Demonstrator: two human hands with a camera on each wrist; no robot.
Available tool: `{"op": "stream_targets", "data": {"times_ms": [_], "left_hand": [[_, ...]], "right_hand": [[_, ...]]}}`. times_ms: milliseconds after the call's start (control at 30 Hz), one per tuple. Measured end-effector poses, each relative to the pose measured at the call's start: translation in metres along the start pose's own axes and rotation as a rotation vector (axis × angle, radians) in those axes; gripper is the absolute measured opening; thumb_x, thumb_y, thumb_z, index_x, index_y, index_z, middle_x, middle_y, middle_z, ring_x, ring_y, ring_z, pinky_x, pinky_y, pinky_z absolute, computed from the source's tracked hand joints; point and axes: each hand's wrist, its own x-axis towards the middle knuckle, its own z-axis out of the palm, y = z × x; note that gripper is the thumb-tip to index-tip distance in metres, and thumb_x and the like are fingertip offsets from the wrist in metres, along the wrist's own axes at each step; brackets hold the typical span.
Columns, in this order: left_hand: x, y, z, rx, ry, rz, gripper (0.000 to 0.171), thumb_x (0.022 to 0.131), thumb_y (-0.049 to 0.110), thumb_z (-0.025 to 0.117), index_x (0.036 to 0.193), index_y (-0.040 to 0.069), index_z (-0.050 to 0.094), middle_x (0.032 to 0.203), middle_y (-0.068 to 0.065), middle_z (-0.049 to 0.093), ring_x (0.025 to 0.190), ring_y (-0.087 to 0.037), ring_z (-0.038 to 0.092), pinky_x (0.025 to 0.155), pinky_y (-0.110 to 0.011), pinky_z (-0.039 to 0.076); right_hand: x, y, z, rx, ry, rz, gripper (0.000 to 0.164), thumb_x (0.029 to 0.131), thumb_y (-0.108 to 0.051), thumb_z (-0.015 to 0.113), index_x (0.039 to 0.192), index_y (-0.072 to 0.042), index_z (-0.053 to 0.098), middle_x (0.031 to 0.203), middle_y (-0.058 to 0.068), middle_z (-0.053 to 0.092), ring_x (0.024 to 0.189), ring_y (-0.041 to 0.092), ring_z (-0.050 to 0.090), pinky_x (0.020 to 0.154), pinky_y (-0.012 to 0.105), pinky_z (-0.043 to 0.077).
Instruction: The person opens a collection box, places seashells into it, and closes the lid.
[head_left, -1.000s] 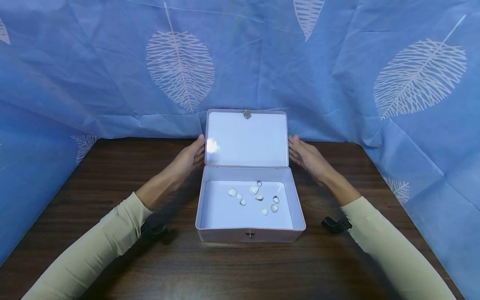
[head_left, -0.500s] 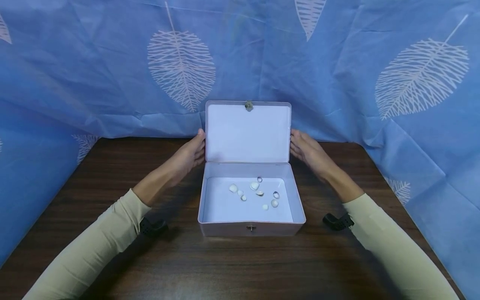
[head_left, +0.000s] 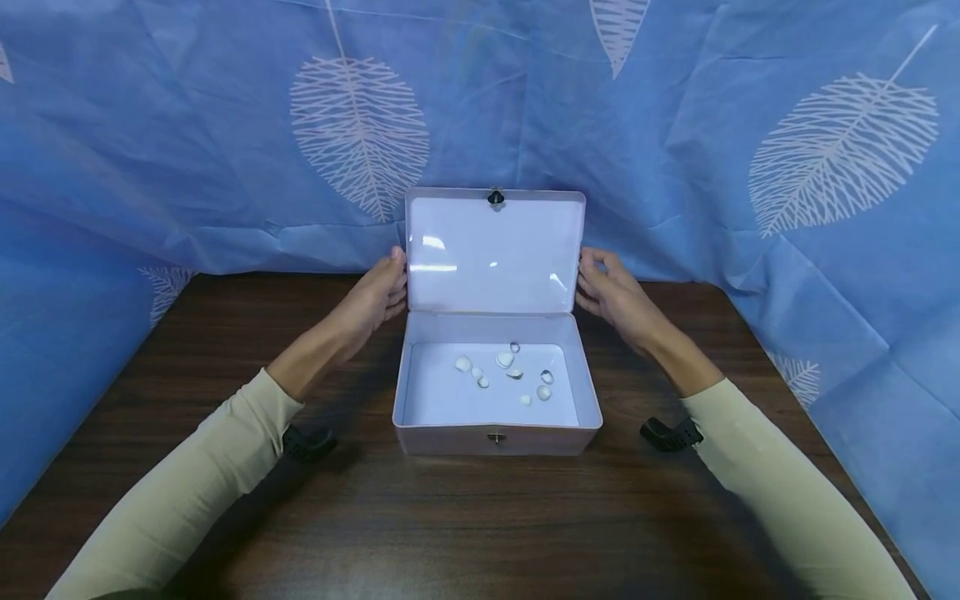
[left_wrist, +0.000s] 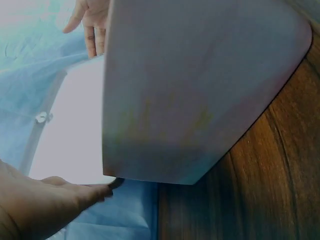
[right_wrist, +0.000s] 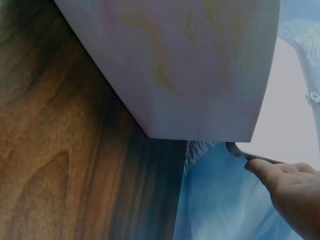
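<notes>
A pale metal box (head_left: pixel 442 442) stands on the dark table, its lid (head_left: pixel 495 267) raised at the back. Several small white seashells (head_left: pixel 504 360) and a couple of ring-like pieces lie scattered on its floor. My left hand (head_left: pixel 369 300) is at the lid's left edge, fingers extended and partly hidden behind it. At the opposite edge, my right hand (head_left: pixel 613 300) has its fingertips against the lid. Both wrist views show the box's side wall (left_wrist: pixel 190 90), faintly streaked pink and yellow, with fingers meeting the lid's edge. A metal catch (head_left: pixel 496 197) is on the lid's rim.
A blue cloth (head_left: pixel 247 125) with white leaf prints hangs behind and beside the wooden table (head_left: pixel 480 525). The box stands close to the table's far edge. A black strap (head_left: pixel 307 442) hangs below each cream sleeve (head_left: pixel 202 483).
The box has shifted away from me, towards the cloth, and its lid's top edge is higher in view. Both hands have moved slightly forward along with it.
</notes>
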Motion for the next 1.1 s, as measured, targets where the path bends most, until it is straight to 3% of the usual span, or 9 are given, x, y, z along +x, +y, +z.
{"op": "stream_targets", "data": {"times_ms": [267, 467, 600, 833, 933, 1100], "left_hand": [[0.007, -0.005, -0.003, -0.060, 0.002, 0.074, 0.096, 0.116, 0.070, 0.022, 0.180, 0.004, -0.007, 0.188, -0.027, -0.003, 0.177, -0.044, -0.003, 0.143, -0.062, 0.009], [0.010, -0.008, -0.006, -0.081, 0.002, 0.064, 0.100, 0.113, 0.075, 0.026, 0.181, 0.008, -0.006, 0.189, -0.025, -0.003, 0.177, -0.043, -0.001, 0.143, -0.063, 0.009], [0.011, -0.009, -0.008, -0.097, 0.004, 0.051, 0.105, 0.110, 0.081, 0.029, 0.181, 0.011, -0.006, 0.189, -0.025, -0.004, 0.177, -0.044, -0.002, 0.142, -0.065, 0.008], [0.010, -0.010, -0.010, -0.064, -0.048, 0.065, 0.104, 0.108, 0.087, 0.020, 0.181, 0.023, -0.015, 0.188, -0.023, -0.010, 0.176, -0.046, -0.007, 0.142, -0.067, 0.006], [0.008, -0.009, -0.011, -0.055, -0.070, 0.073, 0.107, 0.104, 0.091, 0.019, 0.181, 0.025, -0.014, 0.188, -0.021, -0.011, 0.177, -0.044, -0.008, 0.141, -0.068, 0.005], [0.003, -0.007, -0.014, -0.023, -0.079, 0.072, 0.102, 0.106, 0.087, 0.017, 0.182, 0.026, -0.010, 0.190, -0.017, -0.006, 0.178, -0.042, -0.004, 0.142, -0.067, 0.006]], "right_hand": [[0.001, 0.002, 0.002, 0.084, 0.035, -0.044, 0.080, 0.120, -0.046, 0.044, 0.175, -0.003, 0.005, 0.190, 0.021, 0.006, 0.177, 0.037, 0.010, 0.139, 0.066, 0.017], [0.003, 0.007, 0.003, 0.102, 0.047, -0.104, 0.081, 0.122, -0.040, 0.043, 0.183, -0.014, -0.004, 0.193, 0.010, -0.001, 0.178, 0.033, 0.008, 0.138, 0.067, 0.018], [0.005, 0.012, 0.002, 0.140, 0.061, -0.125, 0.079, 0.122, -0.041, 0.043, 0.183, -0.015, 0.002, 0.192, 0.016, 0.005, 0.177, 0.038, 0.010, 0.137, 0.067, 0.017], [0.005, 0.016, 0.005, 0.204, 0.085, -0.154, 0.081, 0.120, -0.042, 0.049, 0.182, -0.012, 0.007, 0.189, 0.021, 0.014, 0.177, 0.038, 0.016, 0.138, 0.067, 0.015], [0.004, 0.017, 0.006, 0.225, 0.098, -0.174, 0.078, 0.120, -0.041, 0.050, 0.182, -0.013, 0.011, 0.189, 0.022, 0.017, 0.176, 0.038, 0.017, 0.138, 0.067, 0.014], [0.001, 0.021, 0.008, 0.254, 0.109, -0.204, 0.072, 0.121, -0.038, 0.050, 0.179, -0.013, 0.015, 0.188, 0.023, 0.019, 0.176, 0.040, 0.018, 0.138, 0.067, 0.015]]}}
